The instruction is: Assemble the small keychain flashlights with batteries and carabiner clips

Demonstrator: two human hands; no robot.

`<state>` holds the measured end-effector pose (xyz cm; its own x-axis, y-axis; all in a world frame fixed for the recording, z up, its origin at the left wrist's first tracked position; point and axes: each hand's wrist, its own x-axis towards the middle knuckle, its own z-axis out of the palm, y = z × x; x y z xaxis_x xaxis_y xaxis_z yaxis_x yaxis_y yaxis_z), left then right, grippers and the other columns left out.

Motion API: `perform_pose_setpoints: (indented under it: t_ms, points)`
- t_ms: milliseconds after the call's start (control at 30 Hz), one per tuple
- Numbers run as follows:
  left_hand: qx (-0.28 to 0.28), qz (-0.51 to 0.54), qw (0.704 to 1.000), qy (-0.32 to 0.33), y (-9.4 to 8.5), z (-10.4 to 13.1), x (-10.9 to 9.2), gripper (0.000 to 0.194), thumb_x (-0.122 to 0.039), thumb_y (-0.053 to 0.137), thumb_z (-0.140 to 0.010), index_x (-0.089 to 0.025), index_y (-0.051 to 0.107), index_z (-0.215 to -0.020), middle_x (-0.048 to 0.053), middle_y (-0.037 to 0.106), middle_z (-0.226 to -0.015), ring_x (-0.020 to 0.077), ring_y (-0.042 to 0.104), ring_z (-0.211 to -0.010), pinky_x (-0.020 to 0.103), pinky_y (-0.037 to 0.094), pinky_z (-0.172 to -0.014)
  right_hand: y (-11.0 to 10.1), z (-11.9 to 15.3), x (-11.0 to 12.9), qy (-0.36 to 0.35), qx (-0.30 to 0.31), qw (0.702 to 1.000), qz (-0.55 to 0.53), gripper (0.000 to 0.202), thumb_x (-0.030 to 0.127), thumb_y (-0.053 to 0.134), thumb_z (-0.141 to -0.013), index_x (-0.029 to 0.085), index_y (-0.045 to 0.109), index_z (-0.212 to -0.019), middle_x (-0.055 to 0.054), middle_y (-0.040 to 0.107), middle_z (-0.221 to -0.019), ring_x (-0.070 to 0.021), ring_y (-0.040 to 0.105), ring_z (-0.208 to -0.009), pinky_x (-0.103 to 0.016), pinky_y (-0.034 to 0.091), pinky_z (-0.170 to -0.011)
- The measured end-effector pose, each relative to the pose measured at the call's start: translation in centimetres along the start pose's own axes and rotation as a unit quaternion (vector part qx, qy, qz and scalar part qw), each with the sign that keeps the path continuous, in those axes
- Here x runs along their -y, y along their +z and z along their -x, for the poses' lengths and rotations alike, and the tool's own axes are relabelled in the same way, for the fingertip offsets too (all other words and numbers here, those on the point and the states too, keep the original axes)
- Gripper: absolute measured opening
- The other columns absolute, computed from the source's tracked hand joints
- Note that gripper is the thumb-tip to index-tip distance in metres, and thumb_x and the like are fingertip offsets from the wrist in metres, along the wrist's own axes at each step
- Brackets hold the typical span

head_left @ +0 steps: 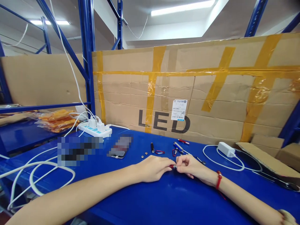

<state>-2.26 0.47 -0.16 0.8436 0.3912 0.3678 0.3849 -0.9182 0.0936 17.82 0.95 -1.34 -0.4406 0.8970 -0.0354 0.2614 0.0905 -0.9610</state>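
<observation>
My left hand [156,168] is closed on a small red cylinder [172,166] with a silver end, just above the blue table [187,200]. My right hand [189,166] pinches at the silver end of the same piece; its fingertips hide what they touch. Behind my hands lie a black cylinder [152,147], a red carabiner [160,152], a second red carabiner [174,152], a blue tool [178,147] and a red pen-like piece [183,141]. Two small round discs [146,153] rest behind my left hand.
A phone [120,151] and a power strip [95,129] with white cables are at the left. A white charger [226,149] with a looped cable lies right. Taped cardboard [131,97] stands along the back. Cardboard pieces [267,157] sit at the right edge.
</observation>
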Motion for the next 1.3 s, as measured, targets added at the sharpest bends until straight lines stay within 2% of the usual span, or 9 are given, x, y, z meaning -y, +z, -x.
perform_pose_setpoints:
  t_ms: [300,467,633,900,1100,1300]
  points:
    - [0.009,0.009,1.000,0.002,0.08,-0.14,0.20,0.026,-0.022,0.031,-0.089,-0.019,0.047,-0.109,0.004,0.059,-0.104,0.0163,0.057,-0.091,0.024,0.044,-0.075,0.10,0.17,0.33,-0.001,-0.010,1.000,0.008,0.033,0.037,0.073,-0.053,0.013,0.052,-0.058,0.007,0.049,-0.045,-0.0002,0.034,-0.031,-0.014,0.024,-0.031]
    - [0.021,0.005,1.000,0.004,0.26,-0.26,0.28,0.026,-0.022,0.030,-0.090,-0.019,0.046,-0.109,0.004,0.059,-0.102,0.0153,0.057,-0.088,0.023,0.044,-0.074,-0.24,0.10,-0.18,-0.011,0.006,1.000,0.000,0.029,0.035,0.072,-0.057,0.012,0.054,-0.060,0.006,0.052,-0.049,-0.0002,0.035,-0.033,-0.014,0.025,-0.033]
    - [0.035,-0.023,0.999,0.013,0.12,-0.25,0.22,0.025,-0.022,0.030,-0.090,-0.017,0.046,-0.108,0.004,0.059,-0.098,0.0158,0.057,-0.085,0.023,0.044,-0.073,-0.32,0.02,-0.45,-0.007,0.013,1.000,0.013,0.028,0.034,0.071,-0.058,0.013,0.053,-0.061,0.008,0.048,-0.044,-0.0005,0.035,-0.033,-0.014,0.027,-0.033]
    - [0.031,-0.022,0.999,0.011,-0.19,-0.25,-0.03,0.023,-0.022,0.030,-0.090,-0.018,0.046,-0.106,0.004,0.058,-0.099,0.0142,0.057,-0.084,0.021,0.044,-0.069,-0.20,0.09,-0.19,-0.010,0.012,1.000,0.009,0.032,0.038,0.072,-0.055,0.013,0.053,-0.061,0.007,0.050,-0.047,-0.0007,0.034,-0.034,-0.014,0.027,-0.033]
    - [0.027,-0.012,0.999,0.012,-0.13,-0.30,0.08,0.025,-0.022,0.030,-0.090,-0.018,0.046,-0.108,0.004,0.058,-0.103,0.0150,0.056,-0.088,0.023,0.043,-0.075,-0.28,0.08,-0.40,-0.017,0.013,1.000,0.007,0.029,0.036,0.071,-0.057,0.013,0.053,-0.061,0.007,0.049,-0.046,-0.0005,0.034,-0.034,-0.014,0.026,-0.033]
    - [0.031,-0.017,0.999,0.020,0.05,-0.24,0.23,0.025,-0.022,0.030,-0.090,-0.018,0.046,-0.109,0.004,0.058,-0.100,0.0147,0.057,-0.086,0.022,0.044,-0.072,-0.35,0.13,-0.32,-0.018,0.021,1.000,0.008,0.027,0.034,0.071,-0.059,0.013,0.054,-0.062,0.007,0.049,-0.044,-0.0007,0.035,-0.034,-0.013,0.025,-0.033]
